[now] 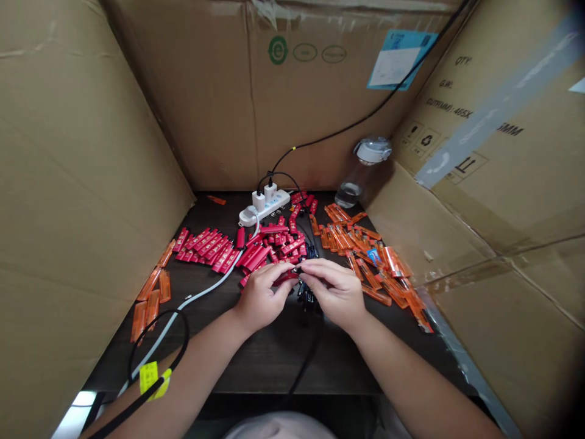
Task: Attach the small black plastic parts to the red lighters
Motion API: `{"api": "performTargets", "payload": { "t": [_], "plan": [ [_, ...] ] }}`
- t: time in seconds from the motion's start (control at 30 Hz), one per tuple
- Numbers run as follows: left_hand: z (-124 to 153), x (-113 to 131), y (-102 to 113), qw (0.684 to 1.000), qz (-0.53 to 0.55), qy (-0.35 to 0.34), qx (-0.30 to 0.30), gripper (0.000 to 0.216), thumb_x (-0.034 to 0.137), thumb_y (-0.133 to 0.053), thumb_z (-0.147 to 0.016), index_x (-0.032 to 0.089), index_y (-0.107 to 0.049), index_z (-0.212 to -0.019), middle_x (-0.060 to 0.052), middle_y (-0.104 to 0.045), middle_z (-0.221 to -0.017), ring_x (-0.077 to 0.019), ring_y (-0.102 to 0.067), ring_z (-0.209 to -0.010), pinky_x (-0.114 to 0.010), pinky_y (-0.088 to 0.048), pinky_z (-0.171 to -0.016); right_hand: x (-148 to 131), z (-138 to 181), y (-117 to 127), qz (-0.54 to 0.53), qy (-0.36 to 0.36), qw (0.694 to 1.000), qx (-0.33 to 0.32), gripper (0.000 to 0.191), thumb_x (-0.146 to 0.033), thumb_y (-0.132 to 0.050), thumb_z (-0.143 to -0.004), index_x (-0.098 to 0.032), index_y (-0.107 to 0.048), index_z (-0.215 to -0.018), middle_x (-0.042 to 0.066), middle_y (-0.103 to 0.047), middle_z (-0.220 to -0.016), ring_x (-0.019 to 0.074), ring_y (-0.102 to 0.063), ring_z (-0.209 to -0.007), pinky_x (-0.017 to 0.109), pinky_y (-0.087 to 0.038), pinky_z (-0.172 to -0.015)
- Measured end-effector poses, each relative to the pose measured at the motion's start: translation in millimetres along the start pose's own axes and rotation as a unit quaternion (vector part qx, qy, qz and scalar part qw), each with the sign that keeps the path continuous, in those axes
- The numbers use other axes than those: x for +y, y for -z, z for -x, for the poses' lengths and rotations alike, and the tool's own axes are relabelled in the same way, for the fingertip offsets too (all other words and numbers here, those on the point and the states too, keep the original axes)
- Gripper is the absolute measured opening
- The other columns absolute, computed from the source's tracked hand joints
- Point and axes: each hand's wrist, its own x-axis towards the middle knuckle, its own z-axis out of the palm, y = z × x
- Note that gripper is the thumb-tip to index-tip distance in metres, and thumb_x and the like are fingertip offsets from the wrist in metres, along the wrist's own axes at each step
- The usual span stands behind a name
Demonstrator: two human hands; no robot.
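My left hand [265, 295] is closed around a red lighter [286, 278], held level above the dark table. At the lighter's top end, my right hand [337, 292] pinches a small dark part [298, 267], mostly hidden by the fingertips. Both hands meet there, fingertips almost touching. Below and behind them lies a heap of small black pieces [307, 296], partly covered by the right hand. Just beyond the left hand is a loose pile of red lighters [256, 257]. A spread of clear orange lighters [372, 268] lies beside the right hand.
Red lighters in a row [205, 247] and several orange ones [152, 305] lie left. A white power strip [269, 210] with plugged-in adapters stands behind. Its white cable [201, 297] crosses the table. A water bottle [363, 171] stands back right. Cardboard walls [196, 91] enclose three sides.
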Motion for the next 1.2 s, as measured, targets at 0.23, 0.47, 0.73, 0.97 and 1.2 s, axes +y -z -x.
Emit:
{"api": "performTargets", "payload": {
  "t": [0.23, 0.47, 0.73, 0.97, 1.2],
  "plan": [
    [-0.2, 2.2, 1.8, 1.0, 0.009, 0.014, -0.012, 0.022, 0.023, -0.063, -0.083, 0.018, -0.067, -0.105, -0.008, -0.073, -0.1, -0.0189, -0.07, -0.09, -0.031, -0.056, -0.083, -2.6, 0.0, 0.4, -0.013, -0.039, 0.999, 0.0, 0.014, -0.015, -0.068, -0.079, -0.025, -0.075, -0.087, 0.006, -0.075, -0.09, 0.02, -0.071, -0.081, 0.034, -0.06, -0.074],
    [-0.4, 3.5, 3.3, 0.999, 0.025, 0.03, -0.016, 0.023, 0.025, -0.064, -0.082, 0.019, -0.068, -0.104, -0.008, -0.074, -0.1, -0.0195, -0.07, -0.089, -0.031, -0.056, -0.082, -2.4, 0.1, 0.8, -0.019, -0.036, 0.999, -0.008, 0.016, -0.014, -0.068, -0.079, -0.025, -0.075, -0.089, 0.006, -0.074, -0.09, 0.0195, -0.07, -0.082, 0.034, -0.059, -0.073],
    [-0.5, 3.0, 2.0, 0.998, 0.044, 0.034, -0.021, 0.023, 0.024, -0.064, -0.082, 0.018, -0.069, -0.103, -0.008, -0.074, -0.097, -0.0187, -0.07, -0.086, -0.03, -0.056, -0.079, -2.4, -1.3, 0.4, -0.032, -0.015, 0.999, -0.018, 0.022, -0.009, -0.067, -0.079, -0.024, -0.075, -0.092, 0.006, -0.069, -0.089, 0.0172, -0.067, -0.081, 0.031, -0.056, -0.071],
    [-1.5, 7.3, 0.8, 0.97, 0.178, 0.16, -0.034, 0.027, 0.031, -0.061, -0.083, 0.017, -0.067, -0.104, -0.009, -0.072, -0.1, -0.0204, -0.068, -0.088, -0.031, -0.055, -0.077, -4.5, -0.8, 0.3, -0.044, -0.045, 0.996, -0.059, 0.021, -0.015, -0.064, -0.083, -0.025, -0.073, -0.099, 0.007, -0.064, -0.094, 0.0183, -0.062, -0.087, 0.034, -0.054, -0.077],
    [-10.0, 8.9, 12.2, 0.867, 0.399, 0.295, -0.044, 0.033, 0.047, -0.064, -0.08, 0.014, -0.062, -0.086, 0.006, -0.044, -0.052, -0.0038, -0.035, -0.042, -0.016, -0.026, -0.039, -4.3, -0.9, 1.1, -0.124, -0.141, 0.981, -0.04, 0.018, -0.026, -0.064, -0.084, -0.022, -0.069, -0.1, 0.008, -0.06, -0.097, 0.0159, -0.06, -0.077, 0.03, -0.055, -0.066]
  ]
}}
